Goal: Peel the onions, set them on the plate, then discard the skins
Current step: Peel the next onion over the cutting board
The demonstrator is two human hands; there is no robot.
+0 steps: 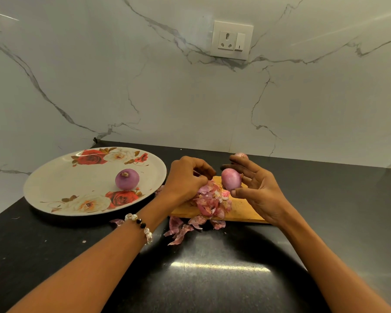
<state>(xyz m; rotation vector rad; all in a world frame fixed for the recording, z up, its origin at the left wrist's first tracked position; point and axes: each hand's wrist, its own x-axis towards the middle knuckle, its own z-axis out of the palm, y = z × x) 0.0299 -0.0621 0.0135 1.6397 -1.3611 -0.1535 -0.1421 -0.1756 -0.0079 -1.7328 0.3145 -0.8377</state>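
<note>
Onion (231, 182) held in the right hand (257, 190), pinched between thumb tip below and fingertips above, palm open toward the camera; the light end-to-end grip probably leaves the sides free for stripping. Left hand (186, 179) sits at 9 o'clock of that onion, fingers curled in; it seems to pinch a scrap of skin, but cannot tell for sure. Both hands hover over the wooden board (239, 210), so the peelings drop onto one heap. Skins (209, 203) are piled on the board's left part, with some spilled onto the black counter (54, 249) at the board's 7 o'clock. Plate (54, 177) lies at 9 o'clock of the board, within easy reach; one peeled onion (127, 179) rests on it. Another onion (241, 156) shows behind the right fingertips at 12 o'clock, likely waiting. Judgement: peeling is in progress, discarding not yet begun.
</note>
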